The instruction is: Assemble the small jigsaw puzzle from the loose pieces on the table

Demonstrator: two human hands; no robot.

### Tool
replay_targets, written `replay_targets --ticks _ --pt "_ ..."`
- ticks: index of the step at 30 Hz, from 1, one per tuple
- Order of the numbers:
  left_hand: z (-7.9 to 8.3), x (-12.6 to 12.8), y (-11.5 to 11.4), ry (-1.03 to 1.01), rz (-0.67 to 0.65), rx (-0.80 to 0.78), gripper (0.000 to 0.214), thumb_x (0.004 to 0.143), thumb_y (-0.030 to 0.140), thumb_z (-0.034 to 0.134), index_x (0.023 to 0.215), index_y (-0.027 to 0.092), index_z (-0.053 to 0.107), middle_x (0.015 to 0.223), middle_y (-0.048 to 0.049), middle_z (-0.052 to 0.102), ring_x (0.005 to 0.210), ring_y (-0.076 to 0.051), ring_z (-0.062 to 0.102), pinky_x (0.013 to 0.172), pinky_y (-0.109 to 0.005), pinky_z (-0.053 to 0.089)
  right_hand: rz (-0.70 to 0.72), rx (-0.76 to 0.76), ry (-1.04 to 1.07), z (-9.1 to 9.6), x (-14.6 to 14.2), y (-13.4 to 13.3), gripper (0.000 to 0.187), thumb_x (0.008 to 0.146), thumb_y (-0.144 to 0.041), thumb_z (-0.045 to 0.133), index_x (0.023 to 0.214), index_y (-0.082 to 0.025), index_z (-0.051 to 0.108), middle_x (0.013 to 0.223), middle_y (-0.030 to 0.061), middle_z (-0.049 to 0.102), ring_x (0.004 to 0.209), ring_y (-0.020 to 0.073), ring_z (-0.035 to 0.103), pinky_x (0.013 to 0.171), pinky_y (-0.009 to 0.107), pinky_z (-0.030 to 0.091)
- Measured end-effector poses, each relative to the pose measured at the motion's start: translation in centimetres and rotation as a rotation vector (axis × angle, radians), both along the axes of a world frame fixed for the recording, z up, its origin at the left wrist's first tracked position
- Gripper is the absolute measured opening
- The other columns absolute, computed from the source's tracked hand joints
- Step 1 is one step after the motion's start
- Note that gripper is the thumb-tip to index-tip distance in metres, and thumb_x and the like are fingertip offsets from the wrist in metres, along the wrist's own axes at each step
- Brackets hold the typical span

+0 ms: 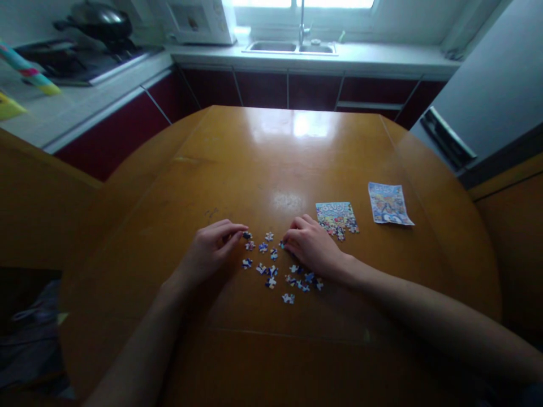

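Several small blue-and-white jigsaw pieces [271,270] lie loose on the round wooden table [271,164]. My left hand [212,249] rests to their left, its fingers pinched on one piece [247,234] at the group's top left. On the right side of the pieces, my right hand [311,244] lies knuckles up with fingers curled, its fingertips on a piece [281,244]. A partly joined colourful puzzle section [336,216] sits just right of my right hand.
A printed puzzle packet [388,203] lies further right on the table. Behind the table run a counter with a sink [291,47], a microwave [201,20] and a stove with a wok [99,22]. A grey fridge [479,96] stands at the right.
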State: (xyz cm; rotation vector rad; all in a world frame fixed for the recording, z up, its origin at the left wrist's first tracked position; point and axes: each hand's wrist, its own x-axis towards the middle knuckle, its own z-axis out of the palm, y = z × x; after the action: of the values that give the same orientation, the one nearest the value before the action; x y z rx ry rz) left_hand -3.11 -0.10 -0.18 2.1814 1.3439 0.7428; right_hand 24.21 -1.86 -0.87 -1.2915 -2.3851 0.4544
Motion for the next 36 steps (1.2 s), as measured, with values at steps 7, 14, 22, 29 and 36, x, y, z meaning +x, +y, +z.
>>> replay_targets --ticks 7,14,22,29,36 --pt "-0.2 -0.1 0.0 -0.02 -0.005 0.011 0.02 0.097 0.031 0.057 0.102 0.021 0.073 0.086 -0.004 0.07 0.074 -0.016 0.062 0.066 -0.028 0.047 0.007 -0.047 0.098 -0.2 0.4 0.0 0.024 0.093 -0.014 0.058 0.094 -0.026 0.078 0.09 0.0065 0.065 0.092 0.0211 0.054 0.077 0.033 0.045" --pt "-0.3 0.0 0.0 -0.055 0.045 0.015 0.019 0.097 0.028 0.057 0.102 0.019 0.073 0.087 -0.0039 0.068 0.075 -0.015 0.06 0.068 -0.028 0.046 -0.104 -0.043 0.157 0.2 3.1 -0.3 0.02 0.09 -0.012 0.06 0.096 -0.021 0.077 0.094 0.0077 0.069 0.091 0.0223 0.059 0.084 0.039 0.05" --pt "-0.6 -0.3 0.3 -0.046 0.078 0.051 0.018 0.096 0.026 0.057 0.103 0.02 0.073 0.089 -0.0046 0.066 0.082 -0.017 0.06 0.073 -0.03 0.047 -0.204 -0.009 0.1 1.1 8.9 -5.6 0.015 0.091 -0.025 0.06 0.097 -0.025 0.073 0.099 0.009 0.069 0.093 0.0254 0.061 0.079 0.042 0.053" --pt "-1.2 1.1 -0.1 0.026 0.066 0.14 0.013 0.093 0.028 0.066 0.101 0.024 0.075 0.096 -0.005 0.063 0.096 -0.021 0.056 0.087 -0.038 0.047 -0.265 -0.067 0.097 1.3 9.6 -8.2 0.015 0.093 -0.029 0.06 0.098 -0.025 0.073 0.098 0.0096 0.069 0.093 0.0261 0.062 0.078 0.043 0.055" --pt "-1.2 5.1 -1.3 0.186 0.048 0.146 0.014 0.091 0.028 0.07 0.103 0.026 0.076 0.097 -0.0057 0.06 0.095 -0.023 0.051 0.085 -0.04 0.047 -0.275 -0.023 0.181 2.0 9.1 -7.5 0.017 0.094 -0.028 0.057 0.095 -0.024 0.072 0.098 0.0098 0.069 0.094 0.026 0.062 0.08 0.043 0.054"
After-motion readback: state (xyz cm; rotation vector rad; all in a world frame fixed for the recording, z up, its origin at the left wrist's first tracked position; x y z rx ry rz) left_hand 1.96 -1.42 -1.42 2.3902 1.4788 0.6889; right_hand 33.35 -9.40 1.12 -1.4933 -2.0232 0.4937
